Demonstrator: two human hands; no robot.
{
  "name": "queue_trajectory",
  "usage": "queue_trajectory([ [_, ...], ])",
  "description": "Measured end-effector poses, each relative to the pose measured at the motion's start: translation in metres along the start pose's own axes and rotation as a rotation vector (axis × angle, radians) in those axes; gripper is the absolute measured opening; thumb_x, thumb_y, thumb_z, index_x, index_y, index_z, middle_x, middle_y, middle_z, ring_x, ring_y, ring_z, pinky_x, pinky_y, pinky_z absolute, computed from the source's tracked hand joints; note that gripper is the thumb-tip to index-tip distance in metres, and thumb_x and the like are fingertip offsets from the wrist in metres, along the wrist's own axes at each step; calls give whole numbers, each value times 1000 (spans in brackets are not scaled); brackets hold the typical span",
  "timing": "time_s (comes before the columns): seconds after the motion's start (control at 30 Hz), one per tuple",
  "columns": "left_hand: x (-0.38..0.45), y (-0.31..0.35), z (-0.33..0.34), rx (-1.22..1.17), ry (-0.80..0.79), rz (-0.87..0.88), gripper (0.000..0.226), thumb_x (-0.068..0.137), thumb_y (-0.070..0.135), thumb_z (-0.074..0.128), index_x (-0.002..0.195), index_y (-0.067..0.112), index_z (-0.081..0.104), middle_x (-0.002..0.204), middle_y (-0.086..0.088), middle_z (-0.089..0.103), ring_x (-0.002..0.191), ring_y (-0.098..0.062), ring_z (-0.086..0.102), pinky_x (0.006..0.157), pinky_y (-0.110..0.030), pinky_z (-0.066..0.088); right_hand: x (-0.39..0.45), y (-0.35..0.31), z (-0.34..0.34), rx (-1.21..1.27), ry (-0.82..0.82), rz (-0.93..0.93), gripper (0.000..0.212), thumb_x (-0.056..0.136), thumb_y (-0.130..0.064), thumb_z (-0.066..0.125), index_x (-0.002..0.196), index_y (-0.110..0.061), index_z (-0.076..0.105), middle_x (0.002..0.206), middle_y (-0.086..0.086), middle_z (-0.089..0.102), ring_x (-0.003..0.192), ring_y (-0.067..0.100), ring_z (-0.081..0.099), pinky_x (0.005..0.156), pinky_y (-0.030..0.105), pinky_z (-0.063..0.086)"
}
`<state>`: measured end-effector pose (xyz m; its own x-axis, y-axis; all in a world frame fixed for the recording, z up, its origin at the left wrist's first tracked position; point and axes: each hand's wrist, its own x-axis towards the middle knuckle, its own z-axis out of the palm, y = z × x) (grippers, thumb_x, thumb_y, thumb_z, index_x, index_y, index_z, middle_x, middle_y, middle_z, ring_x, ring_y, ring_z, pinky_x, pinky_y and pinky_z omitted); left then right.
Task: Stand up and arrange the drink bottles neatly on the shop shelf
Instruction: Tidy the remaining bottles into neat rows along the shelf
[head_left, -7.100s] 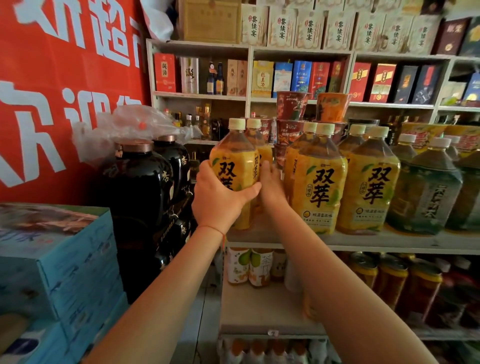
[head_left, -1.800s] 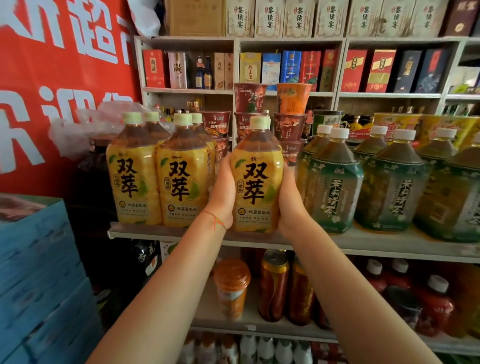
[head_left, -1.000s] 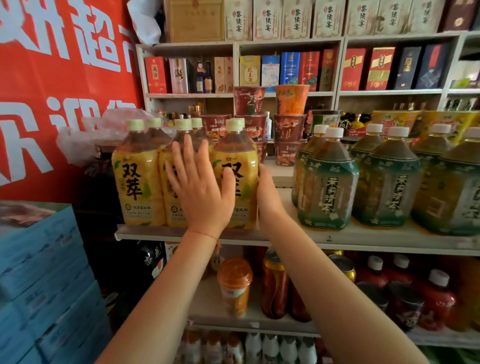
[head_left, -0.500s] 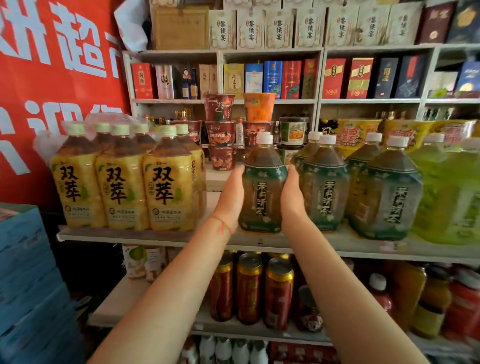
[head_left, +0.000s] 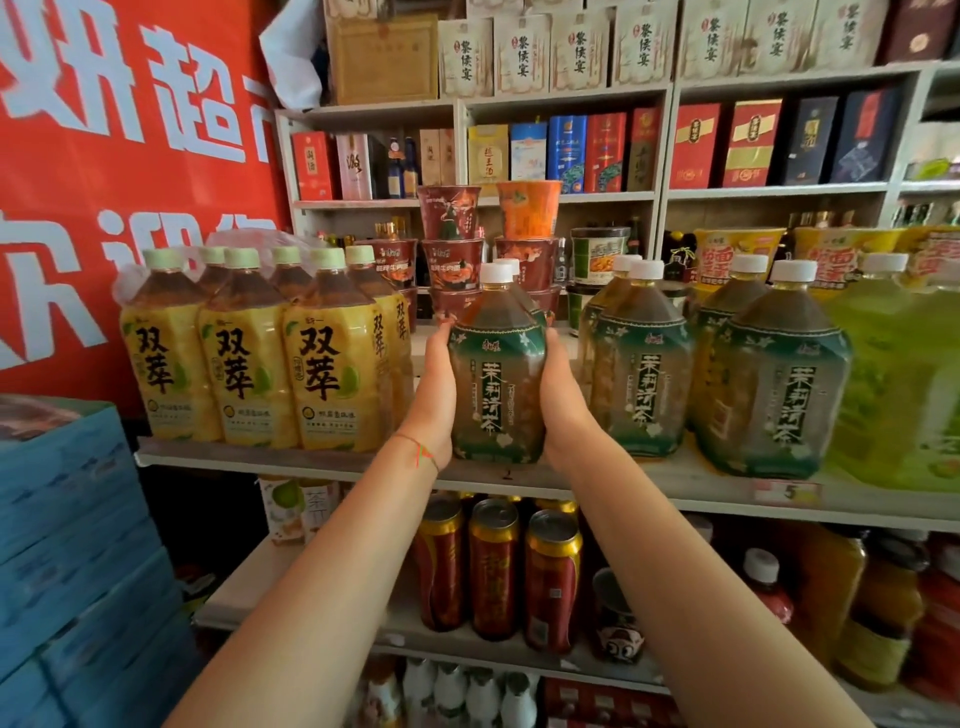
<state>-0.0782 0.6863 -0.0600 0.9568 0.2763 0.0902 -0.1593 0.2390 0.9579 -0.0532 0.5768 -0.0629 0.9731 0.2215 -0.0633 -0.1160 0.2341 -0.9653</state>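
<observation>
A green-labelled tea bottle (head_left: 496, 374) with a white cap stands upright at the front of the shop shelf (head_left: 597, 486). My left hand (head_left: 435, 395) grips its left side and my right hand (head_left: 563, 410) grips its right side. A second like bottle stands directly behind it, mostly hidden. To the left, several yellow-labelled bottles (head_left: 322, 358) stand in a tight row. To the right stand more green-labelled bottles (head_left: 639, 364), with a gap between them and the held bottle. Pale green bottles (head_left: 898, 384) fill the far right.
Stacked instant-noodle cups (head_left: 452, 244) stand behind the bottles. Red cans (head_left: 493, 571) and more bottles fill the shelf below. Blue cartons (head_left: 72, 545) are stacked at the left under a red banner (head_left: 119, 135). Boxed goods line the upper shelves (head_left: 571, 145).
Both hands left the yellow-labelled bottles, now set in a tight row at left, and took hold of the green-labelled bottle. That bottle has shifted slightly left of the other green ones.
</observation>
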Motion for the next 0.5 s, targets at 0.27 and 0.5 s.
queue_trajectory([
  [0.27, -26, 21, -20, 267, 82, 97, 57, 97, 67, 38, 133, 28, 61, 120, 0, 71, 114, -20, 65, 97, -41, 50, -3, 5, 20, -12, -67, -14, 73, 96, -76, 27, 144, -28, 54, 129, 8, 68, 122, 27, 61, 112, 49, 43],
  [0.5, -26, 32, -40, 1228, 328, 1029, 56, 100, 40, 44, 151, 17, 42, 146, -5, 55, 138, -25, 46, 121, -49, 28, 0, 9, 33, -53, -132, -61, 64, 102, -67, 21, 144, -29, 53, 126, 3, 63, 116, 22, 59, 108, 42, 44],
])
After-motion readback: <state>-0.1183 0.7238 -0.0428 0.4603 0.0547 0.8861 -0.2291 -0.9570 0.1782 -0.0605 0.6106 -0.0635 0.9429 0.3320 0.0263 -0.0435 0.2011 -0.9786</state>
